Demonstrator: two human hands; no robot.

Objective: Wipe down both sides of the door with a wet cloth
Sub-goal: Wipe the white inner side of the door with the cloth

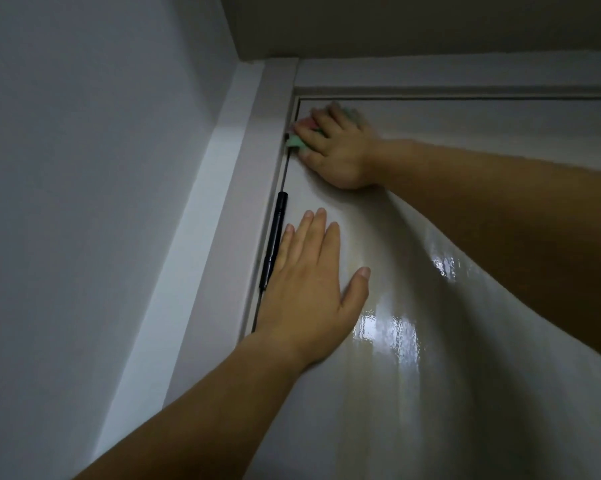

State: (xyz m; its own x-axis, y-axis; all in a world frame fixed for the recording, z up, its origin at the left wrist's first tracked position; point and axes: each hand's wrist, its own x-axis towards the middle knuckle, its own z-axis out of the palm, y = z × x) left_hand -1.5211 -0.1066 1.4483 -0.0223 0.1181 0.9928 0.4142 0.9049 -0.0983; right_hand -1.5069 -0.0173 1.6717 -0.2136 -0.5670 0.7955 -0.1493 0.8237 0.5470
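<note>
1 cloth [295, 141] under right hand [339, 150]

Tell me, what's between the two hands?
Head view: only bare glossy white door between left hand and right hand holding the pink-green cloth.

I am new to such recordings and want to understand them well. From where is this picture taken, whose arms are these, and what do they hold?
There is no machine here. A person wears one camera on the head, so you see that person's own two arms reaching up. The right hand presses a crumpled green and pink cloth against the top corner of the glossy white door. The left hand lies flat and empty on the door, beside the black metal hinge. The white door frame and a grey wall stand to the left.
</note>
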